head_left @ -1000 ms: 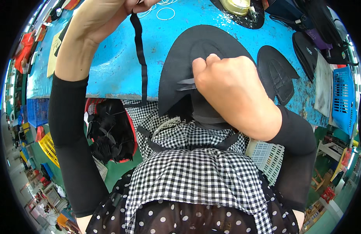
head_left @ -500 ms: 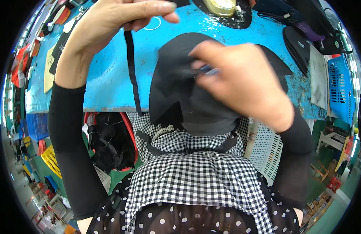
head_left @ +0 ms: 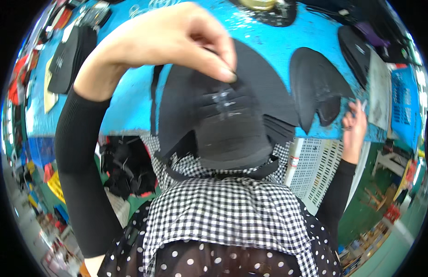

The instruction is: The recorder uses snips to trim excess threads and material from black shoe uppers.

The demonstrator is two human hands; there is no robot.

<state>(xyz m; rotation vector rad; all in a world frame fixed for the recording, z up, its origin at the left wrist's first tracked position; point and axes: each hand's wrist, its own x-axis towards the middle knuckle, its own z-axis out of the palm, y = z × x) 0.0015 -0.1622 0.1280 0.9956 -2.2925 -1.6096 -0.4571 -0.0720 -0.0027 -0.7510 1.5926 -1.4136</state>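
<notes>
My left hand [head_left: 191, 44] reaches over a stack of curved black shoe-upper-like panels [head_left: 269, 83] at the table's front edge. Its thumb and fingers pinch the top of a smaller black piece [head_left: 232, 138], which has shiny streaks across its middle and hangs toward my lap. Off to the right, near the table's front corner, is my right hand [head_left: 355, 127], small and slightly blurred. Its fingers are partly curled, with a small pale thing by the fingertips that I cannot make out. Between the hands lies another curved black panel [head_left: 315, 78]. A black strap [head_left: 154, 97] hangs left of the stack.
The blue table [head_left: 130, 97] carries dark stacked pieces [head_left: 73, 60] at left and more black pieces [head_left: 355, 53] at right. A blue basket [head_left: 404, 106] stands at the right edge. Below are a white perforated crate [head_left: 311, 161] and a container of black pieces [head_left: 126, 166].
My right hand has left the black panels and moved right to the table corner. My left hand has come down to the right and pinches the smaller black piece.
</notes>
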